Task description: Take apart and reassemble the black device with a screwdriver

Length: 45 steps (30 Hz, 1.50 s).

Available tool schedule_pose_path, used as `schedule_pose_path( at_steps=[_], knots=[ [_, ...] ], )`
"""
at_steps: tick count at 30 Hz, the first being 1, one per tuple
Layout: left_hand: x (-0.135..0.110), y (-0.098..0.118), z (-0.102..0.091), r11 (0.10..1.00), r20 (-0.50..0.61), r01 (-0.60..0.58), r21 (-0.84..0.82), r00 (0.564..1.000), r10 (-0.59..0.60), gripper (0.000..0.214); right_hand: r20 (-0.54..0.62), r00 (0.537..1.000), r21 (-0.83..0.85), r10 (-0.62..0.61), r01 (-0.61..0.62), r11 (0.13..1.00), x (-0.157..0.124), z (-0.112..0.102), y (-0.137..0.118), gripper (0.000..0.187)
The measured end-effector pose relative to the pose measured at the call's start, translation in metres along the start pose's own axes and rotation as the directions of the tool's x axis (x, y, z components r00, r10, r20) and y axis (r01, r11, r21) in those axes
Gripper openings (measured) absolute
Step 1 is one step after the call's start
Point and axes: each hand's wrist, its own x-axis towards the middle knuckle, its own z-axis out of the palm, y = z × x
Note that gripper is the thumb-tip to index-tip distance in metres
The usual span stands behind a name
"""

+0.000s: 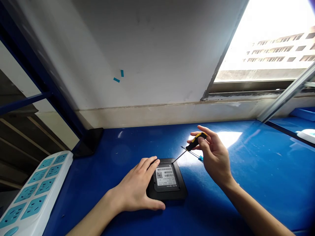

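A small black box (169, 191) with a white barcode label (165, 175) on top lies on the blue table (258, 170). My left hand (139, 186) rests flat against its left side, fingers laid over its top edge. My right hand (214, 154) pinches a screwdriver with a black and yellow handle (196, 141). Its thin shaft slants down to the left and its tip meets the box's far right corner. A second thin tool with a blue tip (200, 158) lies on the table just behind the shaft.
A white power strip with teal sockets (31, 193) lies at the table's left edge. A dark blue frame post (61, 98) stands at the back left. A white wall rises behind the table, a window at the right. A pale object (307, 134) sits at the far right.
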Motion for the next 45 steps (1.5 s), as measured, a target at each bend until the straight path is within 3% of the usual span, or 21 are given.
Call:
schedule_pose_path(
  at_steps=[15, 23, 33, 40, 45],
  knots=[
    [0.0004, -0.0005, 0.0003, 1.000, 0.004, 0.012, -0.001, 1.000, -0.012, 0.118, -0.032, 0.999, -0.025, -0.022, 0.021, 0.999, 0.0002, -0.0007, 0.0036, 0.030],
    [-0.0001, -0.0008, 0.0010, 1.000, 0.000, 0.007, -0.011, 1.000, -0.007, 0.119, -0.004, 0.999, 0.027, 0.037, -0.037, 0.999, -0.0021, 0.0002, -0.0007, 0.032],
    [0.0004, 0.0013, -0.0004, 1.000, 0.012, 0.010, 0.018, 1.000, -0.011, 0.118, -0.056, 0.998, 0.020, -0.003, 0.004, 1.000, -0.0017, 0.0012, 0.0010, 0.027],
    [-0.0002, 0.0019, -0.0006, 0.999, 0.027, 0.031, 0.028, 0.999, -0.032, 0.120, 0.007, 1.000, 0.029, 0.030, -0.031, 0.999, -0.0024, -0.0004, 0.0003, 0.033],
    [0.0005, 0.0017, -0.0006, 0.999, 0.020, 0.028, 0.024, 0.999, -0.029, 0.120, -0.045, 0.999, -0.021, 0.003, -0.004, 1.000, -0.0003, 0.0008, 0.0017, 0.033]
  ],
)
